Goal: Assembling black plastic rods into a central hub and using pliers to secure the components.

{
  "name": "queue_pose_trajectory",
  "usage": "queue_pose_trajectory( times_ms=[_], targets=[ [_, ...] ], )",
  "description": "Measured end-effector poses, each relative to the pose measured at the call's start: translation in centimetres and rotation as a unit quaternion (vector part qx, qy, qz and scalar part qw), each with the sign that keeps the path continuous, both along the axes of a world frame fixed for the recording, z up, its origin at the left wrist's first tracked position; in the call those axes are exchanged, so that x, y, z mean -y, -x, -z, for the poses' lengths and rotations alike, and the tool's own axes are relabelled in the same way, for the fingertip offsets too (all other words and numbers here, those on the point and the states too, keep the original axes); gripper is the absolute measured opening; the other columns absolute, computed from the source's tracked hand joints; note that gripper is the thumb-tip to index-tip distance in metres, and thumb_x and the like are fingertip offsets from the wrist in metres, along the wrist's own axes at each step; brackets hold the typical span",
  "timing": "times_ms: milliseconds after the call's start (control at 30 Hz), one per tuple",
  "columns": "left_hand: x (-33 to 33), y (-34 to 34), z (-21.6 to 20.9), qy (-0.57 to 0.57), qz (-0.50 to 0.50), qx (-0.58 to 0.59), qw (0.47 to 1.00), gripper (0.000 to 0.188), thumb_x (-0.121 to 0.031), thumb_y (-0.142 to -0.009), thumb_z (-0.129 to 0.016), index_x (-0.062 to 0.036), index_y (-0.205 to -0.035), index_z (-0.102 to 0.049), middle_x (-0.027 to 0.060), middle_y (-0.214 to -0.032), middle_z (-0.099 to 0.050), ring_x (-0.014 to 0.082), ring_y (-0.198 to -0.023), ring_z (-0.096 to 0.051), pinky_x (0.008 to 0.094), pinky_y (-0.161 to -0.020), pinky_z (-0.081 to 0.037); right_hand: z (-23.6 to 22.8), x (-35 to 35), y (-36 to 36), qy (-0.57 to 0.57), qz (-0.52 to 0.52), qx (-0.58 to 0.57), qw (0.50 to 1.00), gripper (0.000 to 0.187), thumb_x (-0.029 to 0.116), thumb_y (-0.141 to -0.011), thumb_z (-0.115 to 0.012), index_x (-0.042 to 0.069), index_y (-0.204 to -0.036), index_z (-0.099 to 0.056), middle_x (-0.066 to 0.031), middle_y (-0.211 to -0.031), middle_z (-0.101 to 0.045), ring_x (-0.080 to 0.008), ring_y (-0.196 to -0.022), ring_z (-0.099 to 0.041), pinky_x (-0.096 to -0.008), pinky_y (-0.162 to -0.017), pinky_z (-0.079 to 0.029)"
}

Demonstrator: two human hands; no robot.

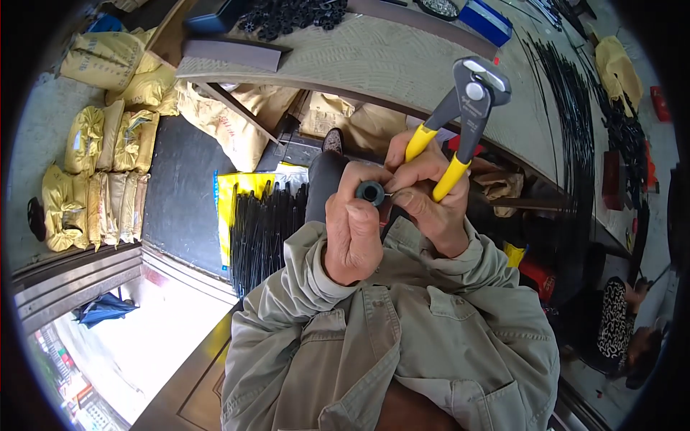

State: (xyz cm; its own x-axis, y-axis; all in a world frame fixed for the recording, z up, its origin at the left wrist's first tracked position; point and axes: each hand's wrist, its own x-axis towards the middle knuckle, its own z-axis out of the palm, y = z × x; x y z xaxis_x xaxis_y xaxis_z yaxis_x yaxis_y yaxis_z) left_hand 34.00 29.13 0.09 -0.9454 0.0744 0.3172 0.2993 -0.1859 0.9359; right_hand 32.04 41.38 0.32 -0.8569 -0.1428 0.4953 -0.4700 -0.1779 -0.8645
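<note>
My left hand (351, 233) is closed round a short dark round part (370, 193), whose hollow end faces up. Close beside it, my right hand (438, 201) pinches thumb and finger together at the part's edge, at a thin piece too small to make out. The same right hand also keeps hold of end-cutting pincers (473, 100). Their yellow handles pass between its fingers, and the grey metal head points up and away, with the handles spread. Both hands are above my lap, almost touching each other.
Beyond my hands runs a workbench (345, 57) with a heap of small black parts (295, 16), a blue box (486, 21) and long black rods (564, 108). More black rods (266, 233) stand at my left. Sacks (93, 136) are stacked far left. Another person (614, 323) is at right.
</note>
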Motion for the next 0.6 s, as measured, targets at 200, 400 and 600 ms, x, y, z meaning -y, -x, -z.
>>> queue_pose_trajectory(
  times_ms=[200,400,600],
  targets=[
    [0.1,-1.5,-0.7,0.023,-0.002,-0.003,1.000,0.059,-0.053,-0.089,-0.029,0.0024,-0.095,-0.048,0.0028,-0.068,-0.047,0.0060,-0.055,-0.038,0.0212,-0.049,-0.030,-0.5,0.0,-1.4,0.009,0.008,-0.014,1.000,0.020,0.019,-0.075,-0.067,0.002,-0.078,-0.058,-0.0111,-0.092,-0.048,-0.0158,-0.079,-0.046,-0.0277,-0.072,-0.037],
    [0.3,-1.9,-0.9,-0.013,0.029,0.006,0.999,0.058,-0.052,-0.090,-0.030,0.0029,-0.096,-0.048,0.0022,-0.068,-0.047,0.0058,-0.056,-0.038,0.0215,-0.049,-0.030,-1.2,-1.4,-1.5,-0.097,0.086,-0.101,0.986,0.011,0.003,-0.071,-0.066,0.001,-0.078,-0.058,-0.0119,-0.091,-0.051,-0.0163,-0.078,-0.048,-0.0272,-0.070,-0.039],
    [-0.3,-2.3,-0.5,0.020,0.023,0.015,0.999,0.060,-0.054,-0.089,-0.029,0.0031,-0.096,-0.048,0.0017,-0.067,-0.047,0.0060,-0.055,-0.038,0.0219,-0.048,-0.030,-3.6,-2.2,-2.3,-0.253,0.120,-0.176,0.944,0.012,-0.002,-0.069,-0.064,0.001,-0.079,-0.058,-0.0139,-0.090,-0.054,-0.0181,-0.077,-0.051,-0.0284,-0.068,-0.042]
  ],
)
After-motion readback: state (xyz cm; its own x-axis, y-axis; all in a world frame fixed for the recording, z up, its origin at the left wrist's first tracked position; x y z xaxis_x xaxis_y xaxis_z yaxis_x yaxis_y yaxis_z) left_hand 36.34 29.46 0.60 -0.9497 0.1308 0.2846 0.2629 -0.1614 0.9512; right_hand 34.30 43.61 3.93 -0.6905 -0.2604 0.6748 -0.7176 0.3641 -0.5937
